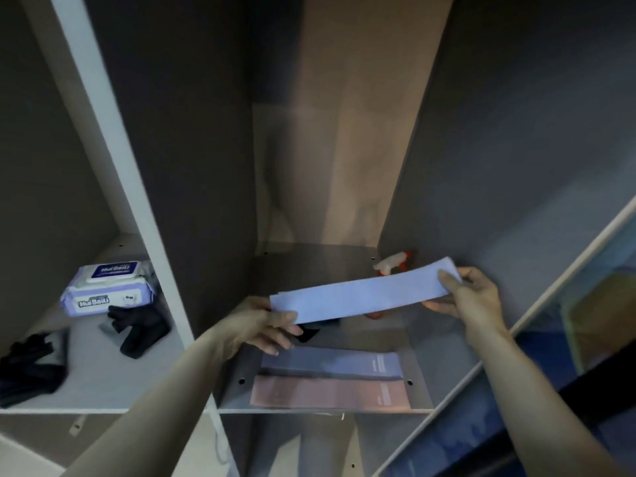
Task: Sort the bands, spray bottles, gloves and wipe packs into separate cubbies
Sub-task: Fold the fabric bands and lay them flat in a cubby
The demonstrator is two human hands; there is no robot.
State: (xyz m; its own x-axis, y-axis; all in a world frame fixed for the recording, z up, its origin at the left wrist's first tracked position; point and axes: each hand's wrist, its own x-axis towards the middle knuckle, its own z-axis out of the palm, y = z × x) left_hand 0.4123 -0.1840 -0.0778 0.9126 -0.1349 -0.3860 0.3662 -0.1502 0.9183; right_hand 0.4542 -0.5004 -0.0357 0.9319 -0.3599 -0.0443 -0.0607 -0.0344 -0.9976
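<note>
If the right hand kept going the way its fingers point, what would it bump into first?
The right hand pinches the light blue band, fingers pointing left and slightly back into the cubby. Going on, it would probably first meet the spray bottle lying just behind the band, though depth is hard to judge here.

A white shelving unit with dim grey cubbies and a beige back panel.

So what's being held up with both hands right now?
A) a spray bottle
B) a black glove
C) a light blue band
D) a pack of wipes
C: the left hand and right hand each pinch one end of the light blue band, stretched flat above the shelf.
</note>
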